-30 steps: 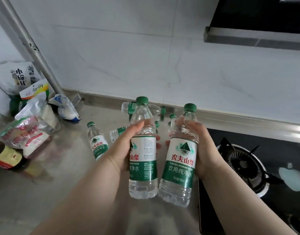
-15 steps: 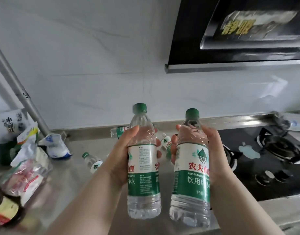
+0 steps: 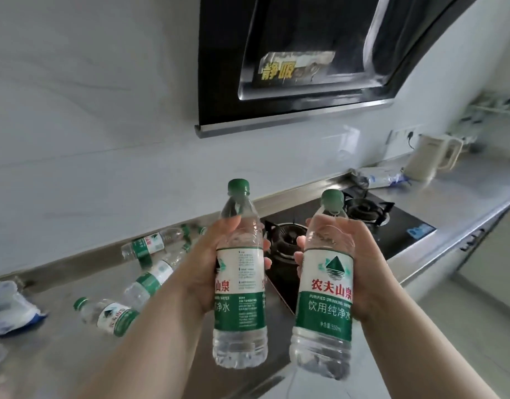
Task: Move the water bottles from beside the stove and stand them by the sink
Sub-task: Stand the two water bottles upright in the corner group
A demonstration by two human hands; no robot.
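My left hand (image 3: 207, 263) grips a clear water bottle (image 3: 240, 286) with a green cap and green-white label, held upright in front of me. My right hand (image 3: 360, 254) grips a second, matching bottle (image 3: 324, 295), also upright, just to the right of the first. Both bottles hang in the air above the counter's front edge, left of the stove (image 3: 328, 226). Several more bottles lie on their sides on the steel counter behind my left arm, such as one near the wall (image 3: 150, 244) and one nearer me (image 3: 109, 313). No sink is in view.
A black range hood (image 3: 291, 61) hangs above the gas stove. At the right, the counter (image 3: 461, 197) carries a beige kettle (image 3: 432, 156) and a plastic packet (image 3: 383, 177). A blue-white bag (image 3: 8, 309) lies at the far left.
The view has swung to the right and up, so the hood, stove and kettle now show. Both hands still hold their bottles upright, carried rightward away from the lying bottles.
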